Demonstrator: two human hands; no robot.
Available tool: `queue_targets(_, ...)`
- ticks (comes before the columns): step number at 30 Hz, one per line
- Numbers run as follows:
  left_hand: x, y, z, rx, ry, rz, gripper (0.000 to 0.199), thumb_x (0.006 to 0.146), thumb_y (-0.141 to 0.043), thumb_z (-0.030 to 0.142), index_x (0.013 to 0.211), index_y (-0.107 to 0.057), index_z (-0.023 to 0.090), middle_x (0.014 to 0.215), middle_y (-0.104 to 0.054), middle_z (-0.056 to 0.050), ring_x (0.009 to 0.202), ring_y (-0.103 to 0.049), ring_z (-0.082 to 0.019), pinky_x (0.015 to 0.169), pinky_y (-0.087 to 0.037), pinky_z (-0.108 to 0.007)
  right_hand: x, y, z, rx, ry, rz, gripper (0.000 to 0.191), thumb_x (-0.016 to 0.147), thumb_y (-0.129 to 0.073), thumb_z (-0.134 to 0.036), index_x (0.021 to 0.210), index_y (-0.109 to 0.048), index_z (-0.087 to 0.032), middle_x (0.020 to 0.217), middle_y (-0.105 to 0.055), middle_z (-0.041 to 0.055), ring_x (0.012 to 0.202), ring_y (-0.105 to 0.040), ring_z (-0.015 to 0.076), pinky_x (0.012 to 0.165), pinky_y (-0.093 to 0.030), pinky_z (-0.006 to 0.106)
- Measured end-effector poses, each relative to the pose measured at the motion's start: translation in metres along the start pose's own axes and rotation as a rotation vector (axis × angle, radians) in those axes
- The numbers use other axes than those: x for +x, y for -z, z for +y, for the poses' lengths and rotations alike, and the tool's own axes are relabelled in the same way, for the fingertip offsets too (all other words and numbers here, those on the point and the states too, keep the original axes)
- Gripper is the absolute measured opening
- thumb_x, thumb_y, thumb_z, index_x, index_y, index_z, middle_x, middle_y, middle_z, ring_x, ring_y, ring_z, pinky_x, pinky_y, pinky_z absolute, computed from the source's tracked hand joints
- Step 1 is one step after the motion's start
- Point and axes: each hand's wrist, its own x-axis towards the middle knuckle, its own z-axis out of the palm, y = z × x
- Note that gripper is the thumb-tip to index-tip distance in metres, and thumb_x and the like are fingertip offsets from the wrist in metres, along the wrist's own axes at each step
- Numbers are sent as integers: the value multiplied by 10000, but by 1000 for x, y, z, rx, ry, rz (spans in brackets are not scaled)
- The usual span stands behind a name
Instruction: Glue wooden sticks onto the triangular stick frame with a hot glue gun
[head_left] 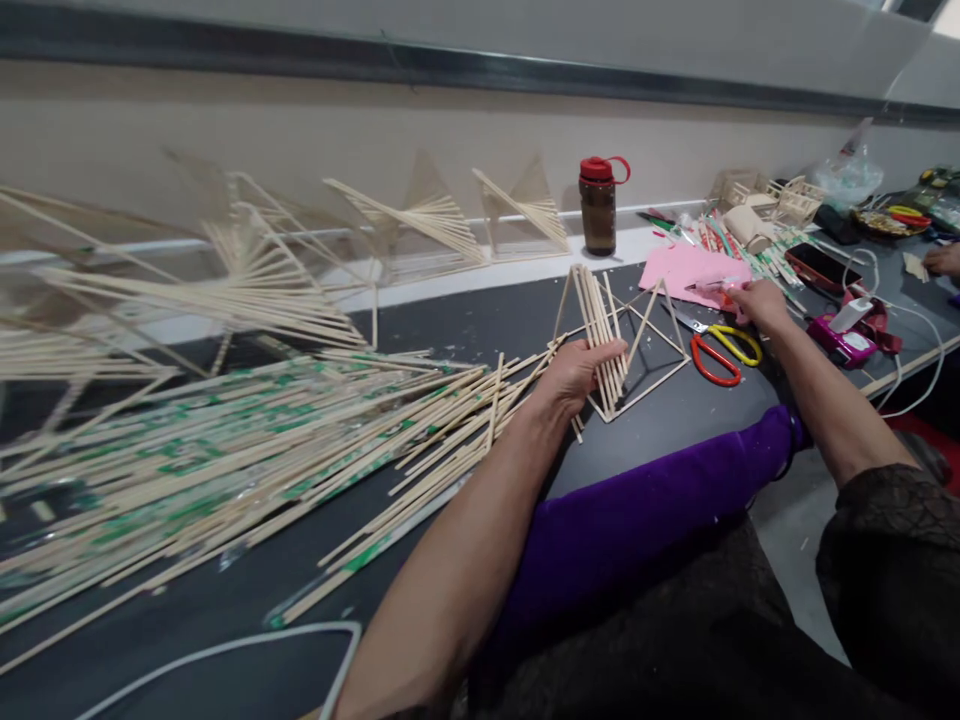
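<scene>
My left hand (576,376) is closed on a wooden stick frame (600,325), its thumb lying across a row of slanted sticks near the middle of the table. Thin sticks form the frame's open outline, which reaches right toward the scissors. Over a pink sheet (675,268), my right hand (761,303) has its fingers closed around a small pinkish pen-like tool (712,288) with a dark tip pointing left. Scissors (724,350) with one red and one yellow handle lie just below that hand.
Loose and bagged sticks (300,430) cover the left side. Finished stick structures (427,225) stand along the wall. A red-lidded bottle (598,210) is behind the frame. At right are a phone (823,268), a purple device (844,338), white cable and another person's hand (943,260).
</scene>
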Motion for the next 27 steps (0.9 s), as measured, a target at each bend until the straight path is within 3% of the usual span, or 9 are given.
queue_targets(3, 0, 0, 0, -3, -2, -2, 173, 595, -802, 191, 632, -652, 113, 543, -614, -16, 467, -535, -107, 468, -404, -226, -18, 13, -23, -264, -55, 120, 332, 829, -702, -312, 568, -601, -135, 549, -536, 83, 753, -596, 225, 723, -412, 383)
queue_targets(6, 1, -1, -2, -12, -5, -3, 179, 592, -806, 190, 630, -646, 117, 540, -613, -13, 462, -532, -106, 472, -405, -227, -58, 14, -60, -342, 98, 141, 223, 882, -611, -317, 806, -710, -131, 814, -684, 143, 804, -609, 215, 719, -391, 357)
queue_targets(7, 2, -1, -2, -16, -8, -6, 180, 591, -806, 191, 629, -647, 117, 537, -612, -12, 460, -530, -106, 472, -404, -228, -73, 10, -73, -317, 169, 96, 210, 889, -593, -318, 821, -721, -166, 836, -705, 111, 782, -609, 192, 707, -393, 334)
queue_targets(9, 2, -1, -3, -22, -13, -8, 175, 592, -804, 193, 625, -650, 117, 535, -614, -11, 458, -530, -106, 470, -403, -228, -102, -1, -97, -97, 347, -148, 176, 874, -603, -290, 805, -722, -179, 779, -712, 57, 707, -612, 154, 662, -402, 287)
queue_targets(12, 1, -1, -3, -31, -13, 0, 169, 591, -803, 186, 615, -651, 117, 530, -615, -5, 453, -526, -101, 465, -398, -221, -131, -22, -121, 55, 391, -339, 164, 821, -675, -331, 795, -708, -172, 712, -685, 25, 628, -585, 129, 604, -395, 256)
queue_targets(17, 1, -1, -3, -26, -12, -7, 146, 610, -787, 162, 608, -648, 117, 517, -617, 0, 447, -528, -97, 475, -414, -219, -138, -45, -130, 94, 364, -324, 143, 757, -730, -292, 798, -680, -164, 705, -655, 12, 606, -547, 114, 591, -375, 244)
queue_targets(27, -1, -2, -2, -12, -6, -36, 146, 663, -780, 164, 615, -651, 116, 546, -632, -20, 460, -552, -106, 498, -431, -233, -139, -52, -126, 200, 381, -257, 105, 799, -661, -263, 739, -657, -177, 707, -657, 23, 611, -545, 122, 606, -390, 257)
